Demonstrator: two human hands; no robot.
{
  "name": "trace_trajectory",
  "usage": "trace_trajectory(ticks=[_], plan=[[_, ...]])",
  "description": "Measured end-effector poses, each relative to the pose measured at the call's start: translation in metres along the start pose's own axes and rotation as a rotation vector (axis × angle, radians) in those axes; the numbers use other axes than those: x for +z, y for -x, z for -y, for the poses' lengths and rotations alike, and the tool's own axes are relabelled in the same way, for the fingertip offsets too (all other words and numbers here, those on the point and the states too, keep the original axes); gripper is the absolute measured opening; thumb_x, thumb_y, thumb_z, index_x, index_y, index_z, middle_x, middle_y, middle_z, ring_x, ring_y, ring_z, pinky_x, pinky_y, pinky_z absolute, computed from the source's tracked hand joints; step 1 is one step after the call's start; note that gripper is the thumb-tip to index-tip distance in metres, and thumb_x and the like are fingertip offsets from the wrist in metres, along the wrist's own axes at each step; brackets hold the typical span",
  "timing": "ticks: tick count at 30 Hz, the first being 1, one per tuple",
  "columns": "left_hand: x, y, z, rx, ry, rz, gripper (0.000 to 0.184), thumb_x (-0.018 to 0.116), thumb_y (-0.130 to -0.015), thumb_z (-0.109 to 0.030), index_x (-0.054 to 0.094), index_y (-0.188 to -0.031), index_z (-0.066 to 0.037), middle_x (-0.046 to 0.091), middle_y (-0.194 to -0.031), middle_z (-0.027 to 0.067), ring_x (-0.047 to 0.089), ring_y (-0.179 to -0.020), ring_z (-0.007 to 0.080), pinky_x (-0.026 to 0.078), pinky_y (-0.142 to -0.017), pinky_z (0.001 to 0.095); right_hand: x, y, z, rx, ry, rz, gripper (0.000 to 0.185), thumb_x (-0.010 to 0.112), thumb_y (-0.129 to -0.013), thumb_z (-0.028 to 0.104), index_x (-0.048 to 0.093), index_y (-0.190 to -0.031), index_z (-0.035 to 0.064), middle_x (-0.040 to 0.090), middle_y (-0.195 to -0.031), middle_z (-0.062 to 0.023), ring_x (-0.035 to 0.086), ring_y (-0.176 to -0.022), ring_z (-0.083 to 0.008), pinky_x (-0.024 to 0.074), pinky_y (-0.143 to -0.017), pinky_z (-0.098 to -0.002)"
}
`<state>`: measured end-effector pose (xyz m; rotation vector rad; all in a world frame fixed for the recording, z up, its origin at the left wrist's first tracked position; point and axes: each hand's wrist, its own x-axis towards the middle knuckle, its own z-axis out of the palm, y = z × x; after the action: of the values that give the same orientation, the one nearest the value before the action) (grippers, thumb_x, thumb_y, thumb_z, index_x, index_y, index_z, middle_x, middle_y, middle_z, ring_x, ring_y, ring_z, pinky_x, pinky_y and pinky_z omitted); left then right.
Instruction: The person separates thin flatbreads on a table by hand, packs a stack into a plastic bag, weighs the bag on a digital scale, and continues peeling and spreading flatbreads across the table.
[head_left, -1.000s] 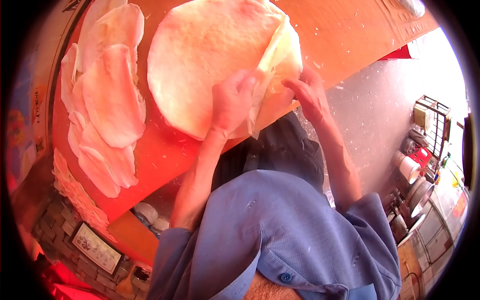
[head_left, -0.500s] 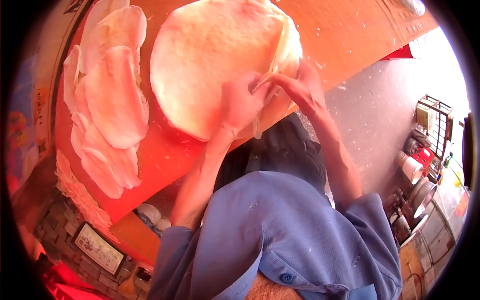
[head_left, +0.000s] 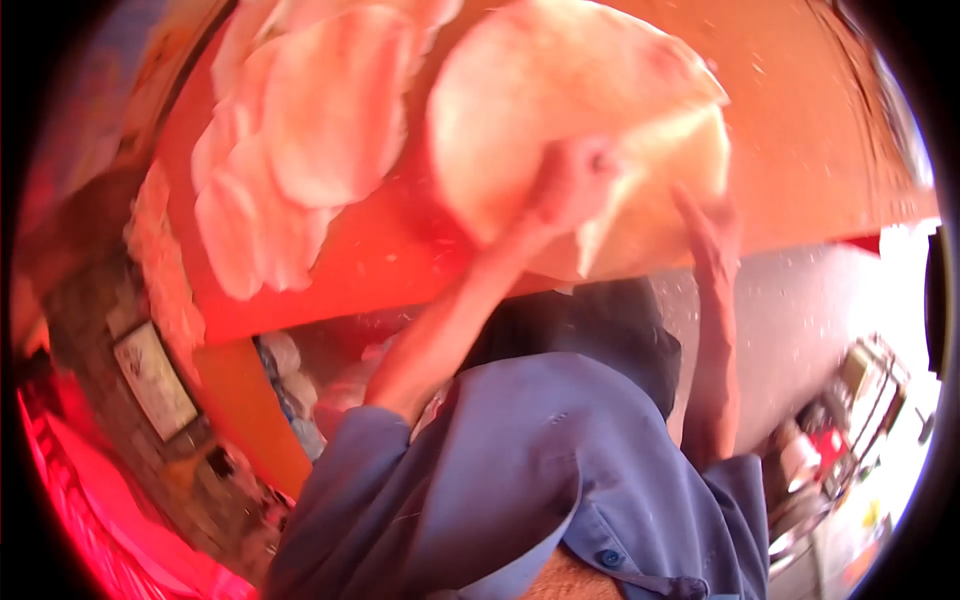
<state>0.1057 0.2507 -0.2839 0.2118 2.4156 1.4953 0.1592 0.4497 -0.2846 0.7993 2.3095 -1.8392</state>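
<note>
A large round, pale sheet that looks like thin dough (head_left: pixel 510 90) lies on the orange table. Its right part is pulled back along a slanting edge, baring a thin layer (head_left: pixel 690 150) beneath. My left hand (head_left: pixel 580 180) is closed on the lifted edge, and a pointed flap (head_left: pixel 590 245) hangs below it. At the lower right rim rests my right hand (head_left: pixel 712 225), its blurred fingers apart and pointing up the sheet. To the left, several oval pale sheets (head_left: pixel 330 110) overlap in a pile.
The orange-red table (head_left: pixel 390 265) ends just in front of me. Crumpled pale scraps (head_left: pixel 165 255) line its left edge. Bags (head_left: pixel 290 375) sit under the table. A framed sign (head_left: pixel 155 380) stands at lower left. Pots and a metal rack (head_left: pixel 870 385) are at lower right.
My hands were close together at the sheet's right edge. Now they are apart, the left on a lifted edge, the right at the rim. The camera view has shifted.
</note>
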Motion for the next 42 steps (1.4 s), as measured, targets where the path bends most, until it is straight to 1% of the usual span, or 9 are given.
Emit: trace_trajectory(ticks=[8,11,12,13,16,22,28,36,42], plan=[[-0.184,0.017,-0.055,0.113,0.511,-0.112,0.004,0.061,-0.089,-0.006,0.064,-0.092,-0.005,0.06,-0.074,0.0001,0.057,-0.056,0.0068,0.048,-0.048,0.0212,-0.001,0.001,-0.006,-0.014,-0.157,0.122,0.045,0.07,-0.078,0.011,0.055,-0.117,-0.0055,0.066,-0.104,-0.0124,0.063,-0.091,-0.0175,0.0499,-0.081,-0.0297],[-0.283,0.044,-0.116,0.268,0.206,-0.377,0.033,0.067,-0.084,-0.015,0.063,-0.116,-0.007,0.069,-0.101,0.0029,0.066,-0.087,0.0201,0.053,-0.08,0.0339,0.0,-0.001,-0.01,-0.039,-0.138,0.07,0.045,0.071,-0.077,0.012,0.056,-0.116,-0.0049,0.066,-0.102,-0.0121,0.063,-0.09,-0.0179,0.0498,-0.082,-0.031],[-0.338,0.041,-0.121,0.551,-0.208,-0.471,0.028,0.07,-0.086,-0.022,0.059,-0.08,0.003,0.059,-0.075,0.0015,0.049,-0.069,0.0121,0.04,-0.068,0.027,-0.001,-0.002,-0.01,-0.043,-0.139,0.078,0.045,0.071,-0.077,0.012,0.056,-0.116,-0.0049,0.066,-0.102,-0.0121,0.063,-0.09,-0.0179,0.0498,-0.082,-0.031],[-0.381,0.069,-0.121,0.307,-0.129,-0.599,0.025,0.063,-0.088,-0.008,0.064,-0.112,-0.002,0.068,-0.099,0.0045,0.065,-0.085,0.0115,0.053,-0.077,0.0246,-0.001,-0.002,-0.01,-0.036,-0.135,0.075,0.045,0.071,-0.077,0.013,0.056,-0.115,-0.0047,0.066,-0.102,-0.0121,0.063,-0.09,-0.0181,0.0496,-0.082,-0.031],[-0.453,0.103,-0.151,0.287,-0.237,-0.627,0.028,0.062,-0.09,-0.009,0.062,-0.117,-0.001,0.067,-0.107,0.0047,0.065,-0.09,0.0123,0.05,-0.081,0.024,-0.002,-0.004,-0.013,-0.05,-0.123,0.089,0.046,0.072,-0.077,0.016,0.057,-0.115,-0.0047,0.066,-0.102,-0.0123,0.063,-0.09,-0.0183,0.0489,-0.083,-0.0309],[-0.363,0.146,-0.115,0.073,-0.97,-0.732,0.031,0.066,-0.086,-0.014,0.063,-0.113,0.001,0.066,-0.096,0.0024,0.059,-0.085,0.0109,0.047,-0.079,0.0239,-0.005,-0.004,-0.012,-0.06,-0.023,0.15,0.049,0.066,-0.083,0.02,0.053,-0.121,-0.0082,0.063,-0.109,-0.0119,0.059,-0.098,-0.0179,0.0446,-0.084,-0.0291],[-0.207,0.181,0.037,-0.34,-0.921,0.044,0.044,0.062,-0.083,-0.008,0.056,-0.126,-0.013,0.064,-0.104,0.0168,0.063,-0.092,0.0347,0.051,-0.08,0.0421,-0.003,-0.003,-0.01,-0.054,-0.096,0.091,0.053,0.074,-0.078,0.024,0.055,-0.118,-0.0049,0.066,-0.103,-0.0123,0.062,-0.089,-0.0177,0.0488,-0.082,-0.0307],[-0.075,0.086,-0.019,-0.046,-0.005,-0.156,0.032,0.067,-0.086,-0.014,0.061,-0.112,0.003,0.068,-0.085,0.0115,0.067,-0.077,0.0168,0.054,-0.07,0.0276,0.004,0.003,0.011,0.074,-0.192,-0.001,0.032,0.059,-0.091,0.035,0.064,-0.099,0.0048,0.043,-0.06,0.0085,0.037,-0.052,-0.0034,0.0308,-0.047,-0.0202],[0.014,0.011,-0.042,0.025,0.25,0.078,0.034,0.068,-0.086,-0.016,0.061,-0.112,0.005,0.068,-0.097,0.0105,0.065,-0.091,0.0151,0.052,-0.079,0.0266,0.011,0.008,0.037,0.117,-0.405,0.143,0.03,0.062,-0.091,0.032,0.064,-0.099,0.0037,0.064,-0.084,-0.0021,0.06,-0.07,-0.0078,0.0462,-0.054,-0.0225]])
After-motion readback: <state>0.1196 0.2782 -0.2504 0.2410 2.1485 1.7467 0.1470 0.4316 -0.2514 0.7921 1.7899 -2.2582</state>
